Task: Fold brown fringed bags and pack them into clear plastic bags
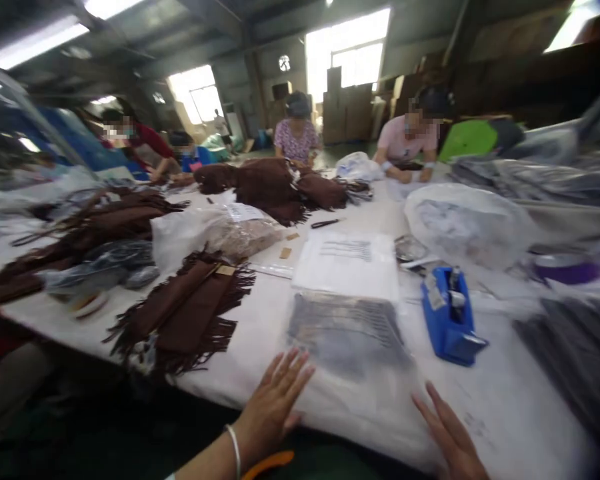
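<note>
Your left hand and right hand lie open, fingers spread, on the clear bag at the table edge; uneven pressure could slide the slippery film over the edge or against the blue tape dispenser

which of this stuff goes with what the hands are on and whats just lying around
With the hands:
left hand and right hand, both spread open, nearest the clear plastic bag of grey fringed pieces
white paper sheet, just beyond that bag

Lying about:
blue tape dispenser
brown fringed suede pieces
</note>
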Demonstrator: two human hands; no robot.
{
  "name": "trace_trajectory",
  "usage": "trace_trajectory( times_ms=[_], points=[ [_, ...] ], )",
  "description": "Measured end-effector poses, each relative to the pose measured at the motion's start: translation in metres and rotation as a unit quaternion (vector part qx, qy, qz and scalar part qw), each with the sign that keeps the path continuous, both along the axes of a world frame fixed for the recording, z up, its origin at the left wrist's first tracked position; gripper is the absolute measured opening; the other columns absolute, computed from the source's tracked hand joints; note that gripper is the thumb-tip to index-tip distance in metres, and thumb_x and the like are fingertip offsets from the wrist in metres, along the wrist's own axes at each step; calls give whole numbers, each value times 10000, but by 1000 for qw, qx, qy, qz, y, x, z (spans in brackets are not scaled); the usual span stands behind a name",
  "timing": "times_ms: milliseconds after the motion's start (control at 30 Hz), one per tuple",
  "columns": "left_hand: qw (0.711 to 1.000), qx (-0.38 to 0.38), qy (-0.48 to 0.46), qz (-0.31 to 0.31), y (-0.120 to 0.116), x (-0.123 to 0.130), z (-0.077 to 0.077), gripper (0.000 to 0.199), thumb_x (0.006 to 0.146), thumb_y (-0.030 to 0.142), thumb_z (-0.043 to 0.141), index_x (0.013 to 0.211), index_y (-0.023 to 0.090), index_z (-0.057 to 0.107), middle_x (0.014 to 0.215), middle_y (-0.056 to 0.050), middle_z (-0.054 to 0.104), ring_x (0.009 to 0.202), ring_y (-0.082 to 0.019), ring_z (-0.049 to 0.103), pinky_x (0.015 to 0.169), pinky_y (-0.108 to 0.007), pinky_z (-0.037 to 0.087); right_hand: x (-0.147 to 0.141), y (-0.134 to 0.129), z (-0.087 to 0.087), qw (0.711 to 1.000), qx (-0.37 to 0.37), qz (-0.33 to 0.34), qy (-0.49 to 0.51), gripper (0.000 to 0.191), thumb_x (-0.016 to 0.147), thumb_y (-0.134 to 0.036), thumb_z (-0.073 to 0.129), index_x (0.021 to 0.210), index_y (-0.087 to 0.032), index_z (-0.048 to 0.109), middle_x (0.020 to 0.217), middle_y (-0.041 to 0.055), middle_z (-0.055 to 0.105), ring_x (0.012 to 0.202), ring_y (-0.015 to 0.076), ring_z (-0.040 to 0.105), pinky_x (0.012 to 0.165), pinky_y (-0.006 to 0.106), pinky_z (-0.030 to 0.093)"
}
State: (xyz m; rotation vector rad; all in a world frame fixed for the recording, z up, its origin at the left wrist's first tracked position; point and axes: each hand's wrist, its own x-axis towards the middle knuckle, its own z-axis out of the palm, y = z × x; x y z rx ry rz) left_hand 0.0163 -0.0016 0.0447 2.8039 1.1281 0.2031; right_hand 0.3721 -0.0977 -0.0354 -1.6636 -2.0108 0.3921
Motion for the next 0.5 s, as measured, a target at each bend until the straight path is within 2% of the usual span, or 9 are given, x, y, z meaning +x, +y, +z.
trace_trajectory(
  times_ms=[67,167,267,333,400,433,500],
  points=[
    [1000,-1,-21,13,15,-19,-19,659,831,16,354,1449,185,203,1469,-103,316,1359,-240,282,1089,-481,334,3,-4,7,1000,-12,-7,-27,724,745,-22,283,1428,-261,276,1521,31,175,1373,286,219,1107,536,250],
    [998,-2,-47,-49,29,-42,-37,717,786,-71,273,1436,232,249,1428,-53,399,1330,-185,344,1089,-405,361,7,5,15,995,-37,64,-64,713,760,-1,250,1422,-266,289,1499,14,251,1374,236,224,1123,507,225],
    [986,-107,-13,-126,31,-50,-41,751,757,-44,356,1435,260,244,1468,-32,321,1350,-207,302,1105,-446,318,12,17,20,974,-133,160,-85,684,786,-28,276,1420,-286,277,1483,13,280,1370,213,229,1120,490,240],
    [971,-193,20,-140,31,-49,-38,811,704,-17,425,1437,271,230,1493,-32,252,1364,-233,259,1106,-484,291,16,23,28,958,-202,186,-77,694,765,-52,313,1414,-297,281,1477,13,279,1366,225,226,1109,513,243],
    [957,-264,43,-116,32,-46,-28,857,651,-3,469,1435,255,241,1503,-53,214,1371,-256,229,1108,-505,269,21,27,44,948,-258,173,-61,715,726,-73,371,1399,-309,313,1475,9,268,1363,242,220,1107,525,228],
    [948,-295,50,-108,34,-44,-20,842,644,9,490,1424,243,277,1500,-66,223,1369,-266,234,1108,-507,264,23,30,55,943,-286,162,-56,702,718,-93,412,1379,-320,355,1468,5,283,1355,250,238,1106,516,233],
    [925,-356,46,-120,43,-38,-2,679,694,67,532,1342,242,431,1441,-72,373,1318,-263,356,1113,-491,261,21,39,82,925,-349,136,-59,580,743,-188,511,1301,-345,482,1396,10,423,1288,263,385,1076,463,329]
  ],
)
